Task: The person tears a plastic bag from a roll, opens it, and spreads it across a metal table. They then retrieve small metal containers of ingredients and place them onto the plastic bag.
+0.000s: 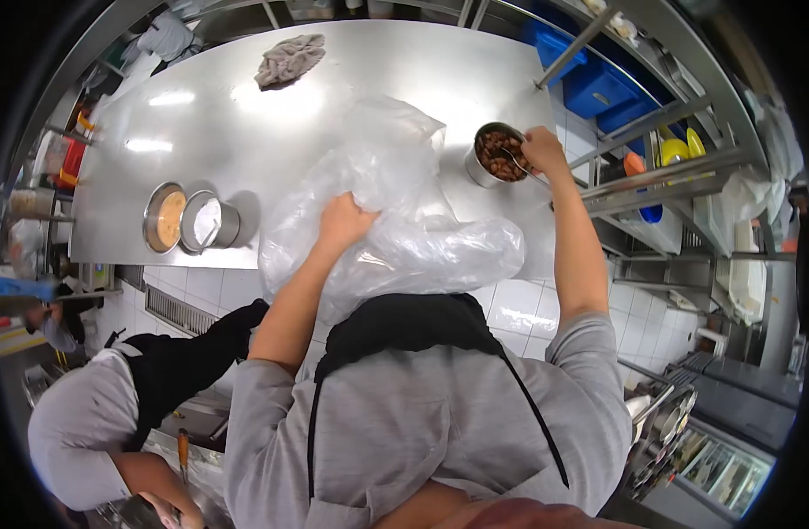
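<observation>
My left hand [347, 219] is closed on a large clear plastic bag [395, 167], which lies crumpled over the front middle of the steel table and hangs past its edge. To the right, my right hand [544, 150] is closed at the rim of a round metal pot [486, 174]. Brown chunks of food [499, 152] fill the pot, and a metal spoon [521, 164] leans in it with its handle passing just below my fingers. The fingertips at the rim are partly hidden.
On the steel table [210, 115] stand a metal bowl of orange-tan food [169, 220] and a metal pot with white contents [208, 222]. A crumpled cloth [290, 62] lies at the back. Shelving [686, 181] flanks the right. Another person [87, 423] bends at lower left.
</observation>
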### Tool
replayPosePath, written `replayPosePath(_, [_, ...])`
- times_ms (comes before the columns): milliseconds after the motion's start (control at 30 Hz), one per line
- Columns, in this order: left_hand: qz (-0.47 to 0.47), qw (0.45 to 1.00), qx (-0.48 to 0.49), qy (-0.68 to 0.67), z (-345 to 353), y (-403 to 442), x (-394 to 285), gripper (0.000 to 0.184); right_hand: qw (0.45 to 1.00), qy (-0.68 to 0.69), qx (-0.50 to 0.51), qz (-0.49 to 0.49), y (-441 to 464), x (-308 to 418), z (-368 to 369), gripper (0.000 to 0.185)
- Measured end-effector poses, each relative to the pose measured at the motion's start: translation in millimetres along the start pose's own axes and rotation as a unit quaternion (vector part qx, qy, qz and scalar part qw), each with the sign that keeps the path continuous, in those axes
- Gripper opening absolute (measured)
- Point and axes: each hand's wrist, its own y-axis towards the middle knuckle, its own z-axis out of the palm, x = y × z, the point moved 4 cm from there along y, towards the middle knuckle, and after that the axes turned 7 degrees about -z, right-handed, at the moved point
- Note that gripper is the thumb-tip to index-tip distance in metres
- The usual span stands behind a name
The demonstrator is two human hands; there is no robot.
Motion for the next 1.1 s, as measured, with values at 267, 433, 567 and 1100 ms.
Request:
replayPosePath(267, [0.098, 0.995, 0.016, 0.000, 14.0, -27.8, -21.6, 0.046, 0.992, -0.024, -0.038, -0.115, 117.6, 66.3, 42.2, 0.016])
replayPosePath(433, [0.118, 0.993, 0.026, 0.018, 9.1, -39.4, -51.7, 0.048, 0.993, 0.070, 0.039, -0.090, 145.5, 161.2, 76.9, 0.026])
replayPosePath(567, [0.106, 0.994, 0.038, -0.005, 32.0, -31.3, -46.4, 0.049, 0.981, 0.143, 0.039, -0.128, 158.8, 183.4, 105.9, 0.024])
replayPosePath(1100, [-0.045, 0.979, 0.157, -0.121, -45.7, 51.2, -88.1, 0.064, 0.930, -0.275, 0.055, -0.239, -97.5, 25.8, 90.3, 0.063])
